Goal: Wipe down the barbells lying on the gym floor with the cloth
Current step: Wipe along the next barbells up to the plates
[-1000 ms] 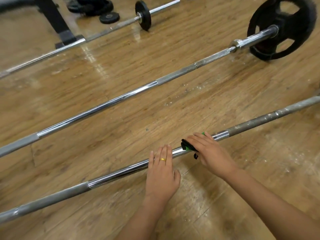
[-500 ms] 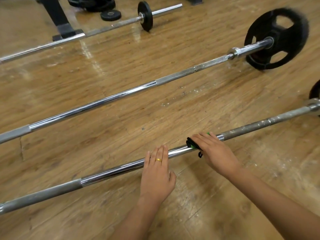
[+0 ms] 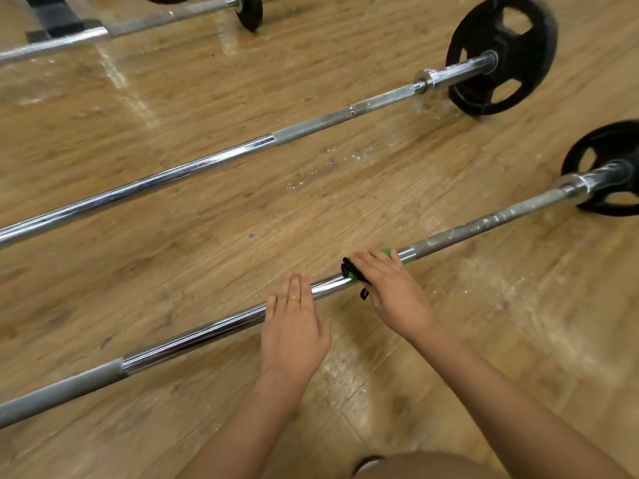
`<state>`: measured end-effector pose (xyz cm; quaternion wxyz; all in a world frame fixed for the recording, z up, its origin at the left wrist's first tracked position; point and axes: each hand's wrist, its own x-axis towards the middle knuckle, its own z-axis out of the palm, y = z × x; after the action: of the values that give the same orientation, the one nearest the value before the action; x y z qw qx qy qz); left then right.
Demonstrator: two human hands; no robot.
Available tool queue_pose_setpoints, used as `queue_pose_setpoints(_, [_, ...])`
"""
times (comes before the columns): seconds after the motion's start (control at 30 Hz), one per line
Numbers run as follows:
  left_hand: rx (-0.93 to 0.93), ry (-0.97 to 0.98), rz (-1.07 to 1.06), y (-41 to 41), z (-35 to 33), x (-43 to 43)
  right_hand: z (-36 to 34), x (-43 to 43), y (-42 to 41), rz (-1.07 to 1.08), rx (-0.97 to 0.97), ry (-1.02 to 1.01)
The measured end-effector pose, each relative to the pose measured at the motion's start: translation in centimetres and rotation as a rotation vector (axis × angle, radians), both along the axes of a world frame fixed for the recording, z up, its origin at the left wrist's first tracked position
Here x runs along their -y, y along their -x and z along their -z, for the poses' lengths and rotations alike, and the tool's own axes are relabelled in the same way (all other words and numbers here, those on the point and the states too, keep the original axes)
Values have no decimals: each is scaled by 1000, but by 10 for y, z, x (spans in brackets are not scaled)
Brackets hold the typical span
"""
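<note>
The nearest barbell [image 3: 193,344] runs diagonally across the wooden floor, chrome in the middle and dull grey toward its right end. My left hand [image 3: 294,326] lies flat on its shaft, fingers straight, a gold ring on one finger. My right hand [image 3: 390,288] presses a green and black cloth [image 3: 351,269] onto the bar just to the right of the left hand; most of the cloth is hidden under the fingers. A second barbell [image 3: 214,159] lies parallel farther off, and a third barbell [image 3: 138,24] at the top.
Black weight plates sit on the bars' right ends: a large plate [image 3: 501,53] on the second bar, another plate [image 3: 608,167] on the near one, a small plate [image 3: 249,10] on the far one. A black rack foot [image 3: 58,24] stands top left. White dust specks [image 3: 332,164] lie between the bars.
The view has swung right and down, bringing the near bar's weight plate into sight. Both hands stay on the bar; the right hand with the cloth has edged slightly right along it.
</note>
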<state>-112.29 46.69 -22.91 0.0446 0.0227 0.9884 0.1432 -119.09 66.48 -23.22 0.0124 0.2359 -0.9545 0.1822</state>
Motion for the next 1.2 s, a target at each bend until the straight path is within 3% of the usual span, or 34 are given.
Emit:
queue_pose_setpoints(0.07, [26,-3,15,0,-1,-6,-5,-6,-1,-36,8,-30])
queue_pose_setpoints(0.23, [-29,10,58,-13,6,-5,-11,-20,-4,125,48,7])
queue_pose_setpoints(0.4, [-66,20,109,-26,9,-7,-8,-22,-18,2,40,-17])
queue_pose_setpoints(0.53, [-37,24,100,-38,9,-13,-8,-33,-20,204,70,41])
queue_pose_setpoints(0.7, [-17,23,109,-50,13,-19,-2,-36,-37,83,31,16])
queue_pose_setpoints(0.83, [-30,27,123,-60,17,-23,-1,-43,-44,291,26,77])
queue_pose_setpoints(1.0, [-37,32,133,-70,23,-25,2,-43,-59,129,-1,25])
queue_pose_setpoints(1.2, [-60,9,130,-79,24,-28,0,-39,-69,347,56,134])
